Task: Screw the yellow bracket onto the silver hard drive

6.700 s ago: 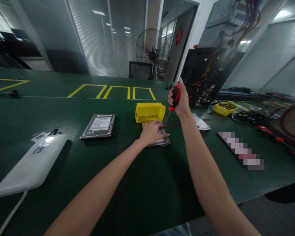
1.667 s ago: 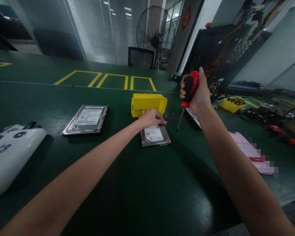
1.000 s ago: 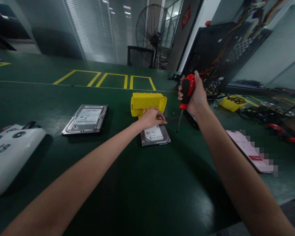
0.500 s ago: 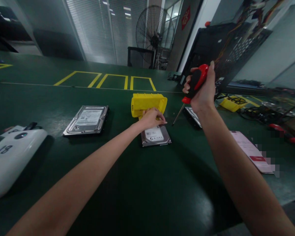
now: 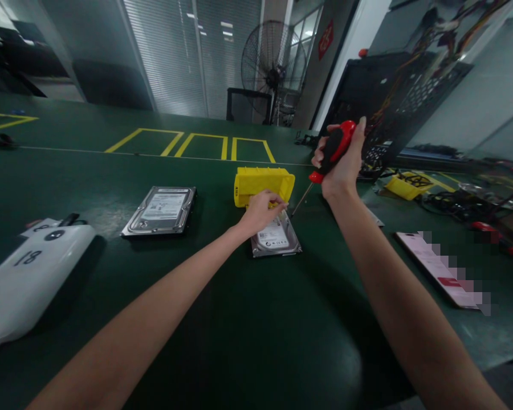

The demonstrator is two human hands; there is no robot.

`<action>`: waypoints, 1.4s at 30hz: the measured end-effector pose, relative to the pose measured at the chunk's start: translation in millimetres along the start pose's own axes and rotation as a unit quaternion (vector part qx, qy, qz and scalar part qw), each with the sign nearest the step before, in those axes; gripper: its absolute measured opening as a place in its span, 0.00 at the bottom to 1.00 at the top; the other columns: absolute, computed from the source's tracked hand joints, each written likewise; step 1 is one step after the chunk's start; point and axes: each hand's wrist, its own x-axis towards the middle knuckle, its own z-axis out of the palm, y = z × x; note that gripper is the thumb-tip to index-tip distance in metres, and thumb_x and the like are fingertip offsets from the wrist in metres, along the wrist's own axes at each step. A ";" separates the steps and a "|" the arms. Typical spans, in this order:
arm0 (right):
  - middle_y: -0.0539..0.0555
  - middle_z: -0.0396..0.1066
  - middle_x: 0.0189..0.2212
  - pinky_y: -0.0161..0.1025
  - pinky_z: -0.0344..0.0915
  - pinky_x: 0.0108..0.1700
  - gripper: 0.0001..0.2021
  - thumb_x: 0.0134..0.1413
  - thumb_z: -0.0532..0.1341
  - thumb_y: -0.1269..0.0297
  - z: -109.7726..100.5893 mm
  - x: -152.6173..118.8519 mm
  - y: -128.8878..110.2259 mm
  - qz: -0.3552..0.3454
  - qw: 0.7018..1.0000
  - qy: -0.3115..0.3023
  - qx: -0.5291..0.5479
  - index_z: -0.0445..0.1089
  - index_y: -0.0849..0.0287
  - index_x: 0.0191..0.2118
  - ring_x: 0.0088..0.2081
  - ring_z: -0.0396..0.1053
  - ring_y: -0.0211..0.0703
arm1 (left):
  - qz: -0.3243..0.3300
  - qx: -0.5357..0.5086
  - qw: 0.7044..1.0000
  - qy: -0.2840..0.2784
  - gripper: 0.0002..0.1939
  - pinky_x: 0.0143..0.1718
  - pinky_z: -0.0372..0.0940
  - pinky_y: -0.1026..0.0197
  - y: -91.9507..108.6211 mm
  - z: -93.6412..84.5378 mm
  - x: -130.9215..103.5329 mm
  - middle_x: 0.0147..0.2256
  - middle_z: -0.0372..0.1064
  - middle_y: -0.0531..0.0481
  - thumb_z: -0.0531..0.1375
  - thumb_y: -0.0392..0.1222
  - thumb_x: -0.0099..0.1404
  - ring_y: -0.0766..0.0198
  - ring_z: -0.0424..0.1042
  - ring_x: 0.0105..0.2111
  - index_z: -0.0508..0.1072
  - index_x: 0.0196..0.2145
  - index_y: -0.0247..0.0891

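Observation:
A hard drive (image 5: 275,238) lies on the green table, its far end under my left hand (image 5: 263,212). The fingers of that hand are pinched together near the drive's far right corner; what they hold, if anything, is too small to tell. Just behind stands a yellow bin (image 5: 265,182). My right hand (image 5: 341,156) is wrapped round a red and black screwdriver (image 5: 336,147), raised above the table. Its thin shaft slants down to the left, the tip close to the drive's right side and my left fingertips.
A second hard drive (image 5: 161,210) lies to the left, beside a white device (image 5: 38,273) marked 18. Another drive is partly behind my right forearm. At right are a pink phone-like slab (image 5: 436,267), cables, a small yellow bin (image 5: 408,185) and an open computer case.
The screwdriver has moved down and left, bringing its tip nearer the drive and my left fingertips. My left hand stays over the drive. The whole view has shifted slightly.

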 end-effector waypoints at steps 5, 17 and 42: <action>0.47 0.62 0.18 0.34 0.47 0.17 0.23 0.56 0.51 0.39 7.8 -0.5 -1.5 0.006 1.000 0.025 0.019 0.66 0.55 0.28 0.16 0.56 0.31 | 0.028 0.026 0.999 0.038 0.10 0.50 0.60 0.50 -0.4 4.0 -5.7 0.44 0.68 0.47 0.56 0.43 0.68 0.57 0.68 0.45 0.74 0.38 0.35; 0.47 0.64 0.18 0.34 0.58 0.20 0.27 0.51 0.50 0.33 13.7 -4.0 3.4 -0.008 1.000 0.017 -0.020 0.66 0.53 0.28 0.20 0.66 0.36 | 0.040 0.150 0.987 0.037 0.11 0.48 0.57 0.50 8.9 2.0 -10.8 0.46 0.69 0.46 0.53 0.42 0.70 0.53 0.66 0.47 0.74 0.41 0.38; 0.45 0.63 0.18 0.29 0.52 0.15 0.27 0.51 0.52 0.35 16.4 -4.9 4.6 -0.009 1.000 -0.002 0.009 0.67 0.56 0.29 0.15 0.60 0.29 | 0.100 0.205 0.973 0.021 0.10 0.45 0.57 0.54 11.0 1.1 -13.6 0.45 0.70 0.47 0.55 0.39 0.70 0.56 0.67 0.45 0.75 0.42 0.36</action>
